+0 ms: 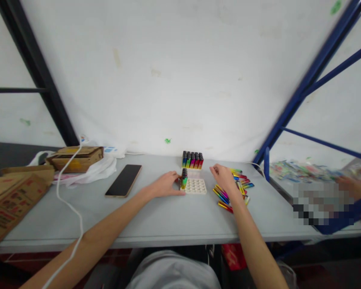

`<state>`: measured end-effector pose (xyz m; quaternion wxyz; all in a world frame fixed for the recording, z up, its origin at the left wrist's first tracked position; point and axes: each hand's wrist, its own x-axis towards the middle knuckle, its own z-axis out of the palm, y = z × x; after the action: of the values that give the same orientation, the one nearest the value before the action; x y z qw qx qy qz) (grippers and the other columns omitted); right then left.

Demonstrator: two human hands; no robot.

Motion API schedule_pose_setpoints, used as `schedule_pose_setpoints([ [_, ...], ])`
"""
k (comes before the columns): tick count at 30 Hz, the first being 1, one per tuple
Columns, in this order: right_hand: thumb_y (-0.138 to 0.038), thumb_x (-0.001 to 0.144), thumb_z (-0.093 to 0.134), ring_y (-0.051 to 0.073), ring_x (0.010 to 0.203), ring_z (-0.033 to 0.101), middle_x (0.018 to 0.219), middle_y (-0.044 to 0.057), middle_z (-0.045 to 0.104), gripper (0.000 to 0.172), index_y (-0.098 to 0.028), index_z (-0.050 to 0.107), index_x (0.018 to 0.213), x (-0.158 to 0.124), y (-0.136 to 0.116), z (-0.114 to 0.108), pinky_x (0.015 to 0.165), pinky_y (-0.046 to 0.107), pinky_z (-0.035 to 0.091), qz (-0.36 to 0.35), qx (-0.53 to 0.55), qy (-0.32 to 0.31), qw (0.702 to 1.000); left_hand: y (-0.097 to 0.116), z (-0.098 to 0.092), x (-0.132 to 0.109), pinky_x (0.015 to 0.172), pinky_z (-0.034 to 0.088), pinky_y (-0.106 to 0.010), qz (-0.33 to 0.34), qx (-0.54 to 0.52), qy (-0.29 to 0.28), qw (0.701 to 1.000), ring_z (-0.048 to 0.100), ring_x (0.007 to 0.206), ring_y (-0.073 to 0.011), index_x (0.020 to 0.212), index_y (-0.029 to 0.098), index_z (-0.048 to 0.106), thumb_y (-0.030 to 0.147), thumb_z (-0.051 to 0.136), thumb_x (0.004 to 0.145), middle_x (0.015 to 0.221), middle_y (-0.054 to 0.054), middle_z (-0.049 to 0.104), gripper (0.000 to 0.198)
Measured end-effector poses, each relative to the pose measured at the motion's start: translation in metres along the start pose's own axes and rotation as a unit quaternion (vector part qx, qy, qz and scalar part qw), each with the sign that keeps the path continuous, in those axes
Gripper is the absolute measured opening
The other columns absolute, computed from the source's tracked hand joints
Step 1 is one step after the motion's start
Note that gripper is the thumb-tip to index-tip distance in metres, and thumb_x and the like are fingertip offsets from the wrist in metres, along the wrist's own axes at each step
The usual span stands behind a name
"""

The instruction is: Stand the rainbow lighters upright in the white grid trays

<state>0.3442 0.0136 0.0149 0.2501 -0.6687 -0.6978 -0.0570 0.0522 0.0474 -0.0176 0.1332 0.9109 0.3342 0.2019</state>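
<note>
A white tray (pixel 196 187) with rows of round holes lies on the table, a few upright black-topped, shiny coloured tubes (pixel 184 179) that look like lighters filling its left column. My left hand (pixel 167 184) holds the tray's left side, thumb along the front corner and fingers by the standing tubes. To the right, my right hand (pixel 224 176) hovers beside a loose pile of shiny multicoloured tubes (pixel 222 196), partly covering it. Its fingers are curled together; whatever is in them is hidden. Behind the tray stands a full block of similar upright lighter-like tubes (pixel 192 160).
A dark phone (pixel 124 180) lies left of my hand. Further left are cardboard boxes (pixel 75 158), a plastic bag (pixel 99 170) and a white cable (pixel 78 208) crossing my forearm. Blue frame bars (pixel 301 96) rise at right, where another person's hand (pixel 353 186) is near small packets.
</note>
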Motion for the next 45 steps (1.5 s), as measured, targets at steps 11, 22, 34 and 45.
schedule_pose_setpoints([
  [11,-0.037,0.101,0.046,0.028,0.102,0.07,0.106,0.014,0.076,0.032,-0.018,0.07,0.111,0.004,0.067,-0.017,0.083,0.034,0.046,0.116,-0.146,-0.087,0.979,0.003,-0.003,0.0,0.087,0.051,-0.036,-0.009,-0.003,0.001,1.0,0.064,0.092,-0.0283,0.11,0.016,0.07,0.068,0.072,0.073,0.101,-0.011,0.068,0.064],
  [22,-0.025,0.097,0.053,0.033,0.113,0.065,0.117,0.023,0.07,0.031,-0.013,0.064,0.123,0.038,0.047,0.015,0.099,0.047,0.042,0.052,-0.198,-0.146,0.968,0.001,-0.002,-0.001,0.087,0.05,-0.038,-0.008,0.005,-0.004,1.0,0.063,0.093,-0.029,0.107,0.015,0.069,0.07,0.071,0.073,0.102,-0.012,0.068,0.065],
  [34,-0.062,0.087,0.061,0.015,0.069,0.06,0.08,-0.001,0.061,0.043,-0.022,0.06,0.105,0.026,-0.03,0.017,0.065,0.028,0.052,0.012,0.581,-0.062,0.812,0.002,-0.001,0.001,0.084,0.05,-0.034,-0.001,0.017,-0.004,1.0,0.064,0.092,-0.0286,0.104,0.014,0.068,0.069,0.071,0.075,0.099,-0.011,0.068,0.063],
  [45,-0.07,0.089,0.048,0.014,0.057,0.038,0.057,-0.005,0.04,0.053,-0.022,0.047,0.067,-0.005,-0.052,0.049,0.053,0.026,0.03,0.067,0.42,0.069,0.902,0.002,0.0,0.001,0.081,0.05,-0.035,0.006,0.006,0.004,1.0,0.063,0.089,-0.0285,0.105,0.011,0.069,0.067,0.072,0.074,0.098,-0.012,0.066,0.064],
])
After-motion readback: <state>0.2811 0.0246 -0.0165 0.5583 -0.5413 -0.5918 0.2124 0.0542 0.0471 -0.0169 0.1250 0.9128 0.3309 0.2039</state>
